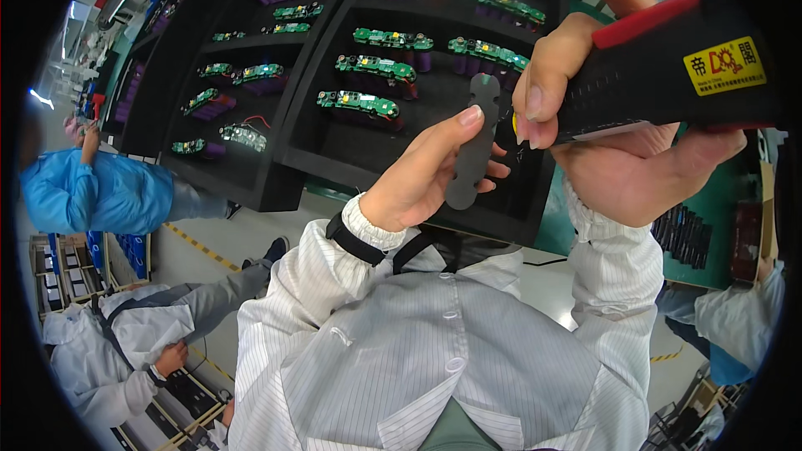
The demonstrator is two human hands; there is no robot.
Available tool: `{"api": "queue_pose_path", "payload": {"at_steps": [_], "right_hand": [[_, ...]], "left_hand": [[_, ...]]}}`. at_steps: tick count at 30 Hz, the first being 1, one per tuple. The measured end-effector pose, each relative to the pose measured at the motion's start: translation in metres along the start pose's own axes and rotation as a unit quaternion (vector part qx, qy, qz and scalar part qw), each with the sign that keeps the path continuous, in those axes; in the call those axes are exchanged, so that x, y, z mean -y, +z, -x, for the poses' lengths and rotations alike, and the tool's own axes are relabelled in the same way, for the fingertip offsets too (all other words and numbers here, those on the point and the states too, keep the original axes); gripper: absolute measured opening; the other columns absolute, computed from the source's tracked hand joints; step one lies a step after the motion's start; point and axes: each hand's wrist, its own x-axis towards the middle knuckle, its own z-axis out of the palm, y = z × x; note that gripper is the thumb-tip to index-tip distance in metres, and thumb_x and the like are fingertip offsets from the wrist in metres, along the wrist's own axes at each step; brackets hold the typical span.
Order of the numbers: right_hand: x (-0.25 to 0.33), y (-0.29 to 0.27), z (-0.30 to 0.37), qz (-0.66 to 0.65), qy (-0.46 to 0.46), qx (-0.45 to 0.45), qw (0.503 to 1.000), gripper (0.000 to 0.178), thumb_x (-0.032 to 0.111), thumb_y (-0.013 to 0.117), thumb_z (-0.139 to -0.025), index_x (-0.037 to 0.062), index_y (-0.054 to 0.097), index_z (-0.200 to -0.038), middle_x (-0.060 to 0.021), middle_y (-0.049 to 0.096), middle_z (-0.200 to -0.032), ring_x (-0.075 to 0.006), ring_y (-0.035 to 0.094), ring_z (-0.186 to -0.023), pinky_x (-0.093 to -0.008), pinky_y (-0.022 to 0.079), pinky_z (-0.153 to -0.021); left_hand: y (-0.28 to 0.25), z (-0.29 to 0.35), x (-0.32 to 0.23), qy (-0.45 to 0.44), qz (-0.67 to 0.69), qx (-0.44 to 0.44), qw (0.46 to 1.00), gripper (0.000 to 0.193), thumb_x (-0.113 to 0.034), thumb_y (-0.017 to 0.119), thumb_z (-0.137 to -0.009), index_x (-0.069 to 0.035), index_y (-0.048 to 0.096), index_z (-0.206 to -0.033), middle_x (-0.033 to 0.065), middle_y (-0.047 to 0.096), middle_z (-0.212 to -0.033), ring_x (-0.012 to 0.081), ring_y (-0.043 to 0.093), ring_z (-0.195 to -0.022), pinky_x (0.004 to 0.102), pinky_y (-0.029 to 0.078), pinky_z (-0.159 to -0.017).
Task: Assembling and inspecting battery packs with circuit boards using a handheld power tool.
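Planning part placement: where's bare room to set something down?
In the black tray beneath the left grip, a bare patch lies between the nearest green board and the tray's near edge. A narrow green bench strip shows between tray and right sleeve. Crowded: the farther board rows.

Black partitioned tray [334, 157], upper centre of frame: green circuit boards [376, 67] with purple undersides are being held in rows. Green tabletop [551, 221], right: dark slim pieces [681, 236] are being carried.
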Motion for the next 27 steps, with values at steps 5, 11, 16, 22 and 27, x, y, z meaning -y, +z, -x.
{"api": "queue_pose_path", "payload": {"at_steps": [5, 11, 16, 22, 27], "right_hand": [[-0.005, 0.005, -0.003, -0.002, 0.042, -0.072, 0.997, 0.133, 0.098, 0.026, -0.076, -0.0178, 0.035, -0.142, -0.0131, 0.061, -0.069, -0.0167, 0.055, -0.052, -0.0282, 0.051, -0.052], [-0.010, -0.005, -0.007, -0.033, 0.001, 0.020, 0.999, 0.065, 0.059, 0.036, -0.094, -0.0025, 0.054, -0.105, -0.0094, 0.064, -0.073, -0.0124, 0.053, -0.053, -0.0259, 0.042, -0.050], [-0.013, -0.001, -0.007, -0.036, -0.002, 0.012, 0.999, 0.079, 0.068, 0.031, -0.091, -0.0057, 0.051, -0.113, -0.0105, 0.063, -0.071, -0.0138, 0.053, -0.053, -0.0264, 0.044, -0.050], [-0.007, 0.002, -0.006, -0.023, -0.019, 0.008, 1.000, 0.097, 0.078, 0.026, -0.087, -0.0095, 0.046, -0.123, -0.0118, 0.061, -0.069, -0.0155, 0.053, -0.052, -0.0269, 0.045, -0.050], [-0.002, 0.004, -0.007, -0.004, -0.024, 0.005, 1.000, 0.112, 0.087, 0.022, -0.084, -0.0127, 0.043, -0.131, -0.0129, 0.060, -0.068, -0.0169, 0.053, -0.052, -0.0273, 0.046, -0.049]], "left_hand": [[-0.001, 0.000, 0.001, 0.002, 0.004, 0.001, 1.000, 0.063, -0.059, 0.058, -0.097, -0.002, 0.058, -0.124, 0.0127, 0.064, -0.112, 0.0232, 0.067, -0.100, 0.0333, 0.055, -0.084], [0.002, 0.001, 0.001, 0.011, 0.004, -0.003, 1.000, 0.065, -0.059, 0.057, -0.098, -0.002, 0.057, -0.128, 0.0135, 0.062, -0.114, 0.0242, 0.067, -0.100, 0.0334, 0.056, -0.084], [0.001, 0.004, 0.002, 0.012, 0.013, 0.002, 1.000, 0.066, -0.060, 0.057, -0.097, -0.002, 0.056, -0.129, 0.0133, 0.062, -0.115, 0.0244, 0.067, -0.101, 0.0327, 0.056, -0.084], [0.004, 0.003, 0.001, 0.016, 0.017, -0.002, 1.000, 0.067, -0.060, 0.058, -0.097, -0.001, 0.057, -0.128, 0.0130, 0.062, -0.114, 0.0243, 0.067, -0.101, 0.0323, 0.056, -0.083], [0.003, 0.001, 0.000, -0.001, 0.028, 0.003, 1.000, 0.066, -0.060, 0.058, -0.097, -0.002, 0.058, -0.127, 0.0123, 0.062, -0.114, 0.0240, 0.067, -0.102, 0.0323, 0.056, -0.084]]}}
